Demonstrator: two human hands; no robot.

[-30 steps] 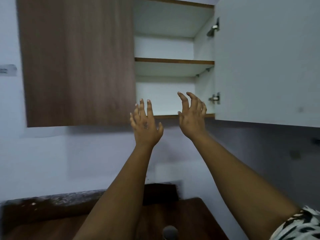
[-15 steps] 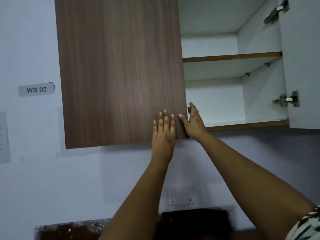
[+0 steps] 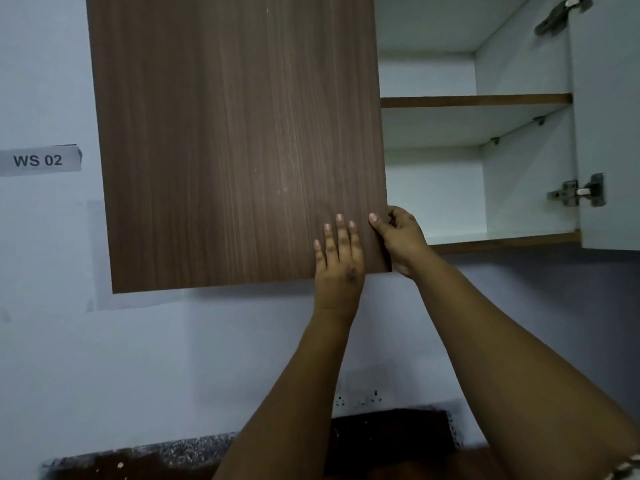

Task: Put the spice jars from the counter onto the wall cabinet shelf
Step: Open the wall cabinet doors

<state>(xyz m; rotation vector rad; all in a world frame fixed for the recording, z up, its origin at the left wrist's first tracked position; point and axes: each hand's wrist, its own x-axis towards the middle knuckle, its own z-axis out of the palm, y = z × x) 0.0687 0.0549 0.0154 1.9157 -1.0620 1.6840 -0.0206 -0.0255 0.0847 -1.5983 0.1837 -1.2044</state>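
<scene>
Brown wood door [image 3: 239, 140]: the right hand [image 3: 401, 242] pinches its free right edge near the bottom corner, while the left hand [image 3: 339, 258] lies spread flat just beside it.

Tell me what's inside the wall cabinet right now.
The open right half of the wall cabinet shows two bare white shelves with no jars. The left half is hidden behind the closed brown door, which the right hand grips by its edge while the left hand presses its face.
</scene>
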